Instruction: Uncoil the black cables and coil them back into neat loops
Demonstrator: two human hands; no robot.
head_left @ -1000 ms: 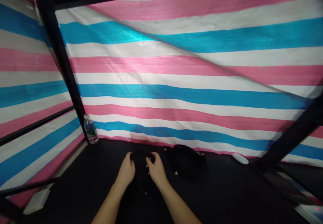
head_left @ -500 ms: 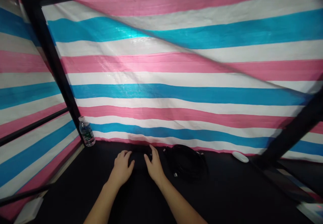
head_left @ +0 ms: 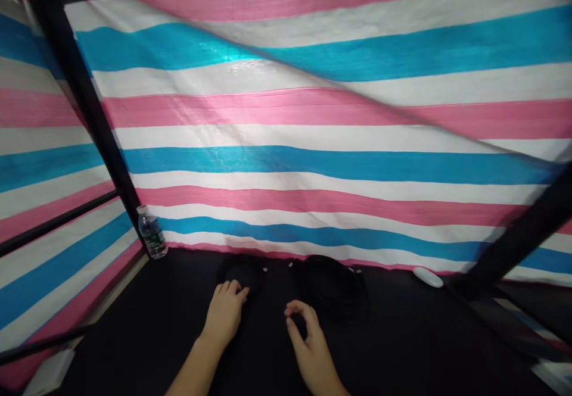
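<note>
My left hand [head_left: 224, 312] lies at the near side of a small coil of black cable [head_left: 241, 258], fingers bent and closed over its edge. A light-coloured plug [head_left: 265, 270] shows at this coil's right side. My right hand [head_left: 309, 339] is to the right and closer to me, its thumb and index fingertips drawn together in a pinch. Whatever sits between those fingertips is too small and dark to make out. Just beyond the right hand, a larger coil of black cable [head_left: 333, 286] rests on the black tabletop [head_left: 402, 336], with pale plugs at its far edge.
A clear water bottle [head_left: 152, 233] stands in the back left corner by a black frame post [head_left: 96, 110]. A white mouse-shaped object [head_left: 428, 277] lies at the back right. Striped plastic sheeting [head_left: 313, 167] hangs behind the table. A white box-like object [head_left: 49, 372] is at lower left.
My right hand has drawn back toward me and to the right, its fingers closing into a pinch. My left hand has shifted slightly right and nearer, uncovering the small coil.
</note>
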